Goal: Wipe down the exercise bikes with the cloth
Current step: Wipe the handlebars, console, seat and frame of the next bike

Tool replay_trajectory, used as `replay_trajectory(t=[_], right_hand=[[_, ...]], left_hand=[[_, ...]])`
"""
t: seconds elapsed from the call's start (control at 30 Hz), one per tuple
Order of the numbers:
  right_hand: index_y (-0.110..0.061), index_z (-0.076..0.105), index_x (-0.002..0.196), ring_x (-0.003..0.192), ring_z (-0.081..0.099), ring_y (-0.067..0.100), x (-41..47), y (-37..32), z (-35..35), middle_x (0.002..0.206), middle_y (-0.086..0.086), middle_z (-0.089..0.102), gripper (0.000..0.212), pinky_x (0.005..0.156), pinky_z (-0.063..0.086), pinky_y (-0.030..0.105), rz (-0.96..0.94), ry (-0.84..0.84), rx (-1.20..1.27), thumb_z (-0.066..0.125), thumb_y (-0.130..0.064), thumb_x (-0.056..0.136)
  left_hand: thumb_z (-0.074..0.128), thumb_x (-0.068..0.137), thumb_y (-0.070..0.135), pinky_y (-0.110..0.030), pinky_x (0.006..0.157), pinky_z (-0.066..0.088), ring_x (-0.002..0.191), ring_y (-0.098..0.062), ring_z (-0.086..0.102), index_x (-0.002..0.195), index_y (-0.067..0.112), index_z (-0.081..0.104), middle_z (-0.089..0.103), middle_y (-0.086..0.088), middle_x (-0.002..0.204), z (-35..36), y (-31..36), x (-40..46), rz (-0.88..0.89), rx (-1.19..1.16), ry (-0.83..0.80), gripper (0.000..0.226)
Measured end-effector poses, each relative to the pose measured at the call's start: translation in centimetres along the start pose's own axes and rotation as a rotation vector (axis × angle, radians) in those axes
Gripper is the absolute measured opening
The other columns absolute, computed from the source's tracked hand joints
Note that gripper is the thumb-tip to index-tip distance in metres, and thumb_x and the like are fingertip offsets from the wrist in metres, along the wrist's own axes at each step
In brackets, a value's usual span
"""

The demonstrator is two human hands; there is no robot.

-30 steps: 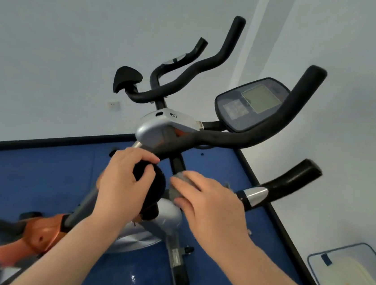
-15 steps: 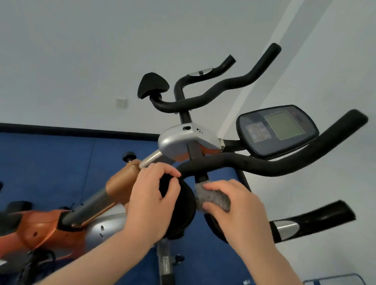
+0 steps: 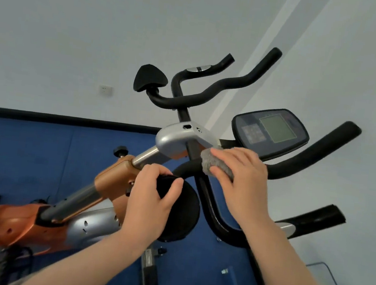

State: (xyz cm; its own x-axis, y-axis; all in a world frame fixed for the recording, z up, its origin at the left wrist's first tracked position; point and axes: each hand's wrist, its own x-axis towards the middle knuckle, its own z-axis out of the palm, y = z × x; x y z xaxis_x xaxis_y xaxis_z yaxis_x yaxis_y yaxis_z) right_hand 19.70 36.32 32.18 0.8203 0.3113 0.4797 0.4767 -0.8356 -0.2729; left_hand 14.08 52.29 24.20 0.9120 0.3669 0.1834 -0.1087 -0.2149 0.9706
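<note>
An orange and silver exercise bike (image 3: 18, 221) fills the middle of the view, with black foam handlebars (image 3: 310, 154) and a dark console (image 3: 270, 130). My right hand (image 3: 241, 183) presses a grey cloth (image 3: 208, 163) against the handlebar near the silver stem clamp (image 3: 173, 138). My left hand (image 3: 152, 199) grips a round black elbow pad (image 3: 186, 210) just below the clamp. The cloth is mostly covered by my fingers.
A second black elbow pad (image 3: 149, 78) sticks up at the far side. Blue floor mat (image 3: 28, 159) spreads under the bike, bordered by a black skirting and white walls. A clear bin edge (image 3: 330, 282) shows at the lower right. A wall socket (image 3: 105, 90) sits left.
My right hand has carried the cloth up from the lower stem to the handlebar by the clamp. My left hand stays on the black pad. The camera has tilted upward.
</note>
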Motion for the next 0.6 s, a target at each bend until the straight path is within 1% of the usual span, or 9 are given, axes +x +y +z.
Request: replay_trajectory(t=[0.07, 0.17, 0.2, 0.27, 0.33, 0.43, 0.47, 0.53, 0.6], right_hand=[[-0.019, 0.067, 0.121, 0.112, 0.053, 0.019, -0.8, -0.7, 1.6, 0.117, -0.003, 0.064, 0.036, 0.095, 0.045, 0.038, -0.035, -0.047, -0.015, 0.071, -0.014, 0.086], [-0.02, 0.067, 0.122, 0.107, 0.056, 0.02, -0.2, 0.7, 1.2, 0.115, -0.004, 0.065, 0.035, 0.09, 0.045, 0.035, -0.309, -0.131, -0.113, 0.069, -0.017, 0.087], [-0.021, 0.067, 0.121, 0.106, 0.056, 0.02, 0.7, 1.5, 0.6, 0.113, -0.005, 0.066, 0.033, 0.089, 0.042, 0.033, -0.324, -0.114, -0.165, 0.066, -0.02, 0.088], [-0.021, 0.067, 0.119, 0.104, 0.055, 0.02, 1.9, 2.0, 0.1, 0.107, -0.006, 0.068, 0.029, 0.089, 0.041, 0.036, -0.162, -0.021, -0.139, 0.065, -0.023, 0.09], [-0.02, 0.069, 0.115, 0.105, 0.052, 0.018, 1.5, 0.4, 1.1, 0.105, -0.007, 0.068, 0.028, 0.091, 0.042, 0.04, -0.055, -0.025, -0.066, 0.068, -0.023, 0.088], [-0.025, 0.069, 0.113, 0.104, 0.052, 0.014, 1.1, -0.5, 1.9, 0.106, -0.015, 0.065, 0.029, 0.091, 0.038, 0.032, -0.216, -0.146, -0.045, 0.07, -0.027, 0.085], [-0.026, 0.069, 0.113, 0.102, 0.051, 0.014, 1.9, 0.0, 1.4, 0.102, -0.022, 0.061, 0.03, 0.09, 0.035, 0.032, -0.216, -0.139, -0.073, 0.07, -0.029, 0.084], [-0.025, 0.07, 0.112, 0.099, 0.051, 0.015, 2.8, 0.7, 0.6, 0.095, -0.032, 0.047, 0.03, 0.089, 0.035, 0.034, -0.095, -0.021, -0.115, 0.073, -0.029, 0.082], [-0.023, 0.071, 0.112, 0.099, 0.049, 0.012, 2.1, -0.3, 1.1, 0.093, -0.033, 0.047, 0.032, 0.09, 0.042, 0.037, 0.073, 0.054, -0.043, 0.076, -0.026, 0.08]], left_hand=[[0.063, 0.083, 0.044, -0.03, 0.075, 0.047, 0.086, -0.004, 0.055, 0.083, 0.04, 0.05, 0.054, 0.016, 0.086, 0.0, -0.2, -0.1, -0.017, -0.036, 0.009, 0.013], [0.067, 0.085, 0.037, -0.026, 0.072, 0.044, 0.085, -0.004, 0.056, 0.084, 0.037, 0.051, 0.056, 0.015, 0.086, 0.0, -0.4, 0.0, -0.033, -0.063, -0.001, 0.016], [0.067, 0.085, 0.037, -0.022, 0.071, 0.042, 0.085, -0.004, 0.056, 0.084, 0.037, 0.051, 0.057, 0.015, 0.086, -0.1, -0.4, 0.0, -0.041, -0.071, -0.012, 0.016], [0.066, 0.086, 0.039, -0.016, 0.069, 0.041, 0.084, -0.002, 0.057, 0.083, 0.039, 0.051, 0.058, 0.015, 0.086, -0.1, -0.6, 0.1, -0.049, -0.082, -0.032, 0.015], [0.064, 0.085, 0.043, -0.012, 0.069, 0.04, 0.084, -0.001, 0.057, 0.083, 0.041, 0.05, 0.058, 0.016, 0.086, -0.2, -0.6, 0.1, -0.046, -0.085, -0.049, 0.014], [0.062, 0.086, 0.043, -0.015, 0.067, 0.042, 0.084, -0.004, 0.057, 0.084, 0.041, 0.049, 0.057, 0.016, 0.085, -0.2, -0.8, 0.2, -0.035, -0.103, -0.082, 0.013], [0.061, 0.086, 0.043, -0.013, 0.067, 0.043, 0.085, -0.004, 0.058, 0.085, 0.041, 0.05, 0.058, 0.016, 0.086, -0.3, -0.9, 0.3, -0.028, -0.11, -0.095, 0.012], [0.06, 0.086, 0.043, -0.01, 0.069, 0.043, 0.085, -0.003, 0.059, 0.086, 0.04, 0.051, 0.058, 0.016, 0.087, -0.3, -1.0, 0.3, -0.03, -0.125, -0.125, 0.01], [0.059, 0.085, 0.046, -0.01, 0.067, 0.043, 0.084, -0.003, 0.059, 0.087, 0.039, 0.051, 0.058, 0.016, 0.087, -0.3, -1.1, 0.3, -0.031, -0.129, -0.139, 0.011]])
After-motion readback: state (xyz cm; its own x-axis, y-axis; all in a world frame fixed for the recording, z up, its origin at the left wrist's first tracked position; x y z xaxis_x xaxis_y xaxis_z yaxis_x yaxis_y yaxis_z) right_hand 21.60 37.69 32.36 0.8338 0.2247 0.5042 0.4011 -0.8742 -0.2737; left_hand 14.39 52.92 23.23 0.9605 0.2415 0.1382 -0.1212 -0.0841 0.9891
